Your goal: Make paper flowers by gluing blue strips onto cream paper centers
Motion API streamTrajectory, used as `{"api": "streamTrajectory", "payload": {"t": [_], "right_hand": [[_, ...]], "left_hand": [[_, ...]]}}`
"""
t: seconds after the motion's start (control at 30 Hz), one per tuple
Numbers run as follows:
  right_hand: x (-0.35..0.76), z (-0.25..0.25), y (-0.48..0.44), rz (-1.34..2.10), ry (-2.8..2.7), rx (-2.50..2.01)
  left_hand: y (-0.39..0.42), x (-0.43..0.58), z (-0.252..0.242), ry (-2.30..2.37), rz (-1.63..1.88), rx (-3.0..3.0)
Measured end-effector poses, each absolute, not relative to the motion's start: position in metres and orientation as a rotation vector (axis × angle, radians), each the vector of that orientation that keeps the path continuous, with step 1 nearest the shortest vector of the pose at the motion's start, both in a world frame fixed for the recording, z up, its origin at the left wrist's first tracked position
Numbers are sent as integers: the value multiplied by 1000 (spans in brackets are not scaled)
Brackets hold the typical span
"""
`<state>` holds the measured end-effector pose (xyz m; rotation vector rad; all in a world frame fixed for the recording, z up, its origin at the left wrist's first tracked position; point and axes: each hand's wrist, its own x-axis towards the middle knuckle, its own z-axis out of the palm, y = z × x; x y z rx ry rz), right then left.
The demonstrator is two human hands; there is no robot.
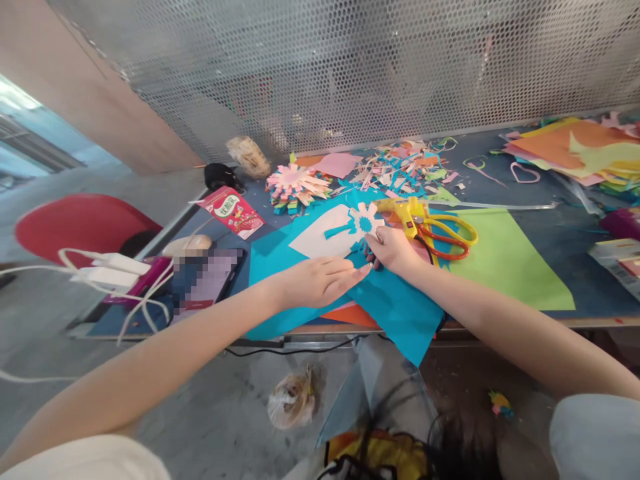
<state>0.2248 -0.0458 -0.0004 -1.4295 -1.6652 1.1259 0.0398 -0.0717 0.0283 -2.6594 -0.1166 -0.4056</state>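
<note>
My right hand (393, 248) is closed, its curled fingers at the lower edge of a white paper flower (376, 217) with a blue fringed centre. My left hand (320, 280) reaches in palm down over the blue paper (275, 267). One of its fingers stretches to the right fingertips, and I see nothing in this hand; its palm is hidden. Behind the hands a pale pointed piece of paper (315, 237) lies on the blue sheet, with a narrow blue strip (336, 231) over it. A yellow glue gun (411, 215) and yellow-and-orange-handled scissors (453, 241) lie right beside my right hand.
Paper scraps (400, 167), a layered paper flower (295, 183) and a red drink carton (233, 212) sit further back. Green paper (520, 267) lies to the right. A phone (215, 280), a mouse (187, 247) and white cables (145, 300) are at left. Perforated metal mesh (350, 73) rises behind.
</note>
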Motion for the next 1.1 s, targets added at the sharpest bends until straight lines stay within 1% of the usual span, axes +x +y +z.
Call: {"api": "streamTrajectory", "payload": {"t": [0.07,0.27,0.37,0.97,1.1], "right_hand": [[225,-2,-45,1119,-1666,-1435],[227,-4,-44,1106,-1678,-1434],[227,-2,-45,1118,-1679,-1437],[227,-3,-44,1062,-1702,-1419],[228,-2,-44,1054,-1709,-1422]], "left_hand": [[-73,43,28,-95,-421,-2648],[-73,45,16,-271,-164,-2758],[-74,44,16,-287,-108,-2737],[-72,71,18,-180,12,-2563],[-71,71,18,-144,-24,-2566]]}}
